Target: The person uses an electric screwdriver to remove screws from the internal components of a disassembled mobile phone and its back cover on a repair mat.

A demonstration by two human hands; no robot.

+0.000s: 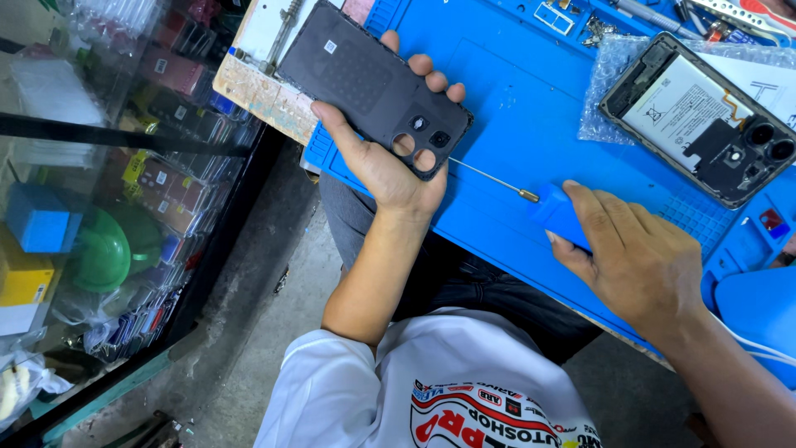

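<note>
Overhead, the left hand (pixel 383 170) grips a dark grey phone back cover (pixel 371 85), palm hidden beneath it, fingertips (pixel 421 65) curled over its far edge. Right hand (pixel 643 261) closes on a blue-handled screwdriver (pixel 539 199); handle mostly covered by thumb & fingers, thin shaft pointing toward the left wrist. Both sit over a blue work mat (pixel 514 91) w/ bare room between the hands. Beyond the right fingers, well apart, an opened phone (pixel 701 116) lies on bubble wrap (pixel 609 66), cut off at frame edge. Small tools at top are too blurred to identify.
</note>
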